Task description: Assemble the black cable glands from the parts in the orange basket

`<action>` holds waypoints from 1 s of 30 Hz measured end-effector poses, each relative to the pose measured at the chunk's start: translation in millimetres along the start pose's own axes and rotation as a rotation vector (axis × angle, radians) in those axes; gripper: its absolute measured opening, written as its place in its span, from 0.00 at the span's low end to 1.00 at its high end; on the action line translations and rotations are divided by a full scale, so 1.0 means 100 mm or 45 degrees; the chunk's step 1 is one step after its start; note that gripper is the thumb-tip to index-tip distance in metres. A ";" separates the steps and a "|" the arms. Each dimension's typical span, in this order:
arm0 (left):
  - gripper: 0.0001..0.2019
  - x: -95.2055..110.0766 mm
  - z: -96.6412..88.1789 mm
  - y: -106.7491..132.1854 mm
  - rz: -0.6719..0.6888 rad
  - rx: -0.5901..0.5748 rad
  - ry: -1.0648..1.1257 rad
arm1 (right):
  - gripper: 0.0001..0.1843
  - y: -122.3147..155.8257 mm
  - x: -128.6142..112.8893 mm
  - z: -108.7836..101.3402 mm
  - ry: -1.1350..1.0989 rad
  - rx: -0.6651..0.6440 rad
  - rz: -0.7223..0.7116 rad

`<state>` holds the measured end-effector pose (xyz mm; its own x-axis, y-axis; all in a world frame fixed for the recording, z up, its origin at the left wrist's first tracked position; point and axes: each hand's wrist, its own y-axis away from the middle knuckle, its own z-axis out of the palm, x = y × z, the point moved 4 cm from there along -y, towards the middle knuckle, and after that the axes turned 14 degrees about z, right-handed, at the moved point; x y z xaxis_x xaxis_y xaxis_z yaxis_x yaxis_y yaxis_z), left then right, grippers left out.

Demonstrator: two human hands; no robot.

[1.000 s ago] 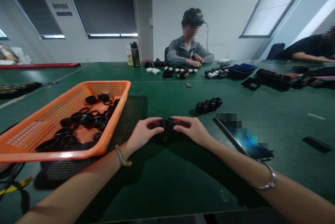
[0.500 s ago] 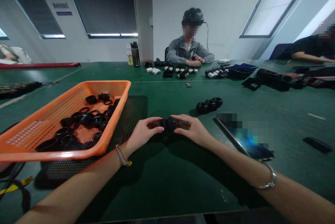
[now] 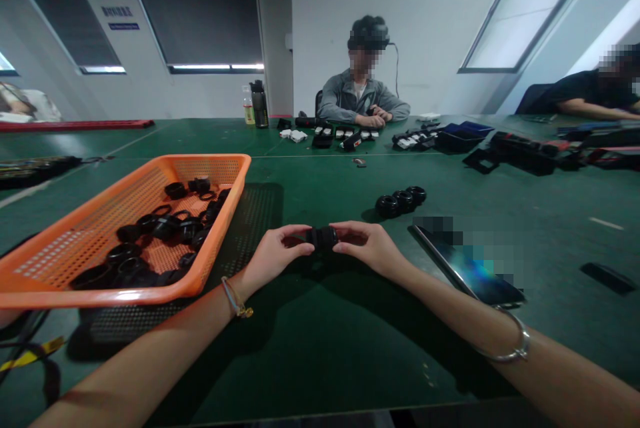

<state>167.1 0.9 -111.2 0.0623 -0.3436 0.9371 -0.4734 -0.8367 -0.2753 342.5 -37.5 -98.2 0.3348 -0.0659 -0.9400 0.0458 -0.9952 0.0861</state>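
Note:
Between my two hands is a black ribbed cylindrical fitting [image 3: 323, 239], lying sideways just above the green table [image 3: 320, 348]. My left hand [image 3: 275, 251] pinches its left end between thumb and fingers. On the right end, the thumb and fingertips of my right hand [image 3: 370, 249] close in the same way. Fingers cover both ends, so their shape is partly hidden. Beyond my right hand, three black ring-shaped fittings [image 3: 403, 200] stand in a row. An orange perforated basket [image 3: 227, 241] at the left holds several loose black fittings and rings [image 3: 165, 227].
A phone [image 3: 467, 268] lies right of my right hand, with a dark flat piece [image 3: 607, 278] farther right. Across the table sits a person [image 3: 363, 98] behind several black and white parts [image 3: 345, 135]. Two bottles [image 3: 259, 105] stand at the back. Cables [image 3: 45, 365] lie lower left.
My right hand has shifted very slightly to the right on the fitting, its fingers regripping a little. My left hand and everything else look the same.

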 end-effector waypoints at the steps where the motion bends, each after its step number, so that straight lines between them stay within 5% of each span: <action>1: 0.20 0.00 0.00 0.00 -0.004 -0.002 0.001 | 0.21 0.00 0.00 0.00 -0.002 0.001 0.006; 7: 0.20 -0.02 0.00 0.00 -0.034 0.015 0.071 | 0.26 -0.01 0.01 0.00 0.001 -0.069 -0.001; 16: 0.19 -0.05 0.02 -0.01 -0.102 0.060 0.259 | 0.20 0.01 -0.03 -0.01 0.043 0.009 -0.123; 30: 0.18 -0.04 0.03 0.00 -0.096 0.042 0.326 | 0.21 0.01 -0.02 -0.02 -0.043 0.038 -0.054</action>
<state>169.9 1.1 -115.1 -0.1297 -0.1642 0.9779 -0.4466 -0.8708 -0.2055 343.5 -38.2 -95.6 0.3012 -0.0257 -0.9532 0.0309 -0.9988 0.0367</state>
